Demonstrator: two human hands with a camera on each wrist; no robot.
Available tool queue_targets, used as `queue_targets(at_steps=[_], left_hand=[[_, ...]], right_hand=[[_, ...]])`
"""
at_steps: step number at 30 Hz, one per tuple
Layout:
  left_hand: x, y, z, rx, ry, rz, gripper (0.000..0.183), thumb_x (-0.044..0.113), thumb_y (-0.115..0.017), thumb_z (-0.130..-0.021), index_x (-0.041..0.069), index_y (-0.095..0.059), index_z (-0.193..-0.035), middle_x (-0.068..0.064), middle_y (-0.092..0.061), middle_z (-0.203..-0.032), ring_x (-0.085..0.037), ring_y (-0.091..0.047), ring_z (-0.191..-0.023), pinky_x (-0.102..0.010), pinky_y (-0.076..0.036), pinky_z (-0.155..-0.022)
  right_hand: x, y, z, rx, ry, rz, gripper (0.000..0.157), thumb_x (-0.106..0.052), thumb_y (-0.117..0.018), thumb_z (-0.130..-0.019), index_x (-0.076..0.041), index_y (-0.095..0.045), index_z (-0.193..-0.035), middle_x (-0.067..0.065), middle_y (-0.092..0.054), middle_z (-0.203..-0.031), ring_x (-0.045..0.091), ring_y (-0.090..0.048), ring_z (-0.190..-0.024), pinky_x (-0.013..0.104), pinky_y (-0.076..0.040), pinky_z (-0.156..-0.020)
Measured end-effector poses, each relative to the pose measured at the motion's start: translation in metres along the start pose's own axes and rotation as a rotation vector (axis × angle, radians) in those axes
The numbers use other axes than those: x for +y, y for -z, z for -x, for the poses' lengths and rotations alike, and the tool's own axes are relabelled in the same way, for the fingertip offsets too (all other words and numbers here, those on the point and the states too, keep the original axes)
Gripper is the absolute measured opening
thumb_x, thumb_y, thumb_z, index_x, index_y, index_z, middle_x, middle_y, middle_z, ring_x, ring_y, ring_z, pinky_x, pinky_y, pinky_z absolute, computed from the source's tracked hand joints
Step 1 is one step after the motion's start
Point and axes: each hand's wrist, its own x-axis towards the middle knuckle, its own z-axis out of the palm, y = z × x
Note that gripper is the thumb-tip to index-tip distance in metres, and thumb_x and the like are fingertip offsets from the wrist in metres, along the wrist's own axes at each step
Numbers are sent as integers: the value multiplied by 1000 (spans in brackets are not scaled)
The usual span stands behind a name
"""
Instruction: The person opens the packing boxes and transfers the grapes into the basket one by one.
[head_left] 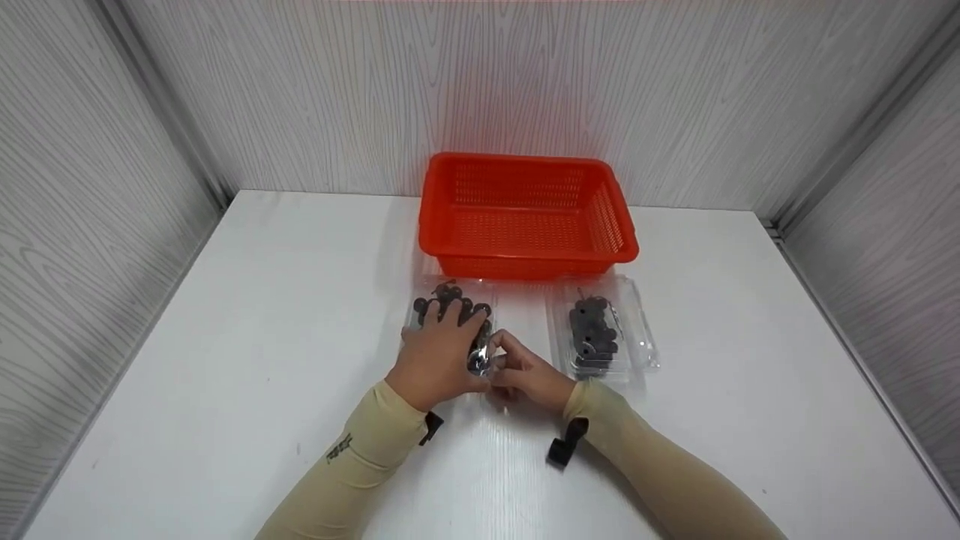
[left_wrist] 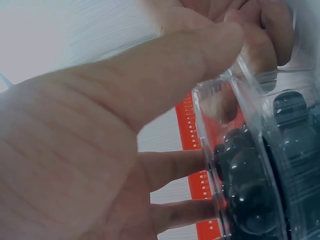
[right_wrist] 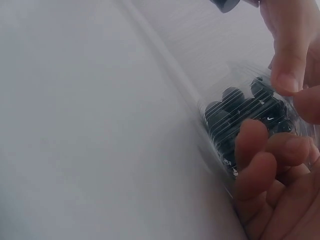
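Observation:
A clear plastic box (left_wrist: pixel 202 107) of dark grapes (head_left: pixel 480 309) lies in front of the basket. My left hand (head_left: pixel 440 358) rests over it in the head view, its fingers spread across the top and its thumb by the near right corner. At that same corner my right hand (head_left: pixel 529 379) pinches the box's edge with curled fingers. Seen from the right wrist, the grapes (right_wrist: pixel 232 115) show through the plastic behind the curled fingers (right_wrist: pixel 256 175). The exact spot of the pinch is partly hidden.
A red plastic basket (head_left: pixel 525 268) with slotted walls stands behind the boxes. To the right of my hands lies a second clear box (head_left: pixel 639 330) of dark grapes. The white table (head_left: pixel 247 322) is bounded by pale wood-grain panels (head_left: pixel 315 90).

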Motion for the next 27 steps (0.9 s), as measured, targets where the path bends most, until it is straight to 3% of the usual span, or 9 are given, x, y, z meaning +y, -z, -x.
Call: queue_targets(at_steps=[8, 18, 27], left_hand=[[0, -2, 1, 63, -26, -31, 83, 50, -87, -76, 13, -58, -145, -24, -54, -141, -51, -48, -131, -76, -52, -78], [1, -3, 0, -10, 11, -11, 93, 51, -91, -73, 15, -53, -151, -25, -50, -151, -55, -43, -138, -78, -48, -87], [2, -3, 1, 9, 11, -18, 93, 51, -92, -72, 10, -54, -147, -25, -52, -149, -58, -44, -136, -80, -47, -87]], right_hand=[[0, 0, -1, 18, -14, -3, 26, -2, -52, -98, 1, -33, -116, 15, -57, -76, 19, -51, -54, 26, -41, -51], [-2, -1, 0, 34, -43, -51, 23, -3, -52, -97, -1, -35, -112, 8, -53, -74, 19, -46, -54, 27, -36, -50], [-2, -2, -1, 53, -55, -62, 22, -2, -52, -96, -12, -40, -111, 5, -55, -71, 17, -47, -54, 26, -37, -50]])
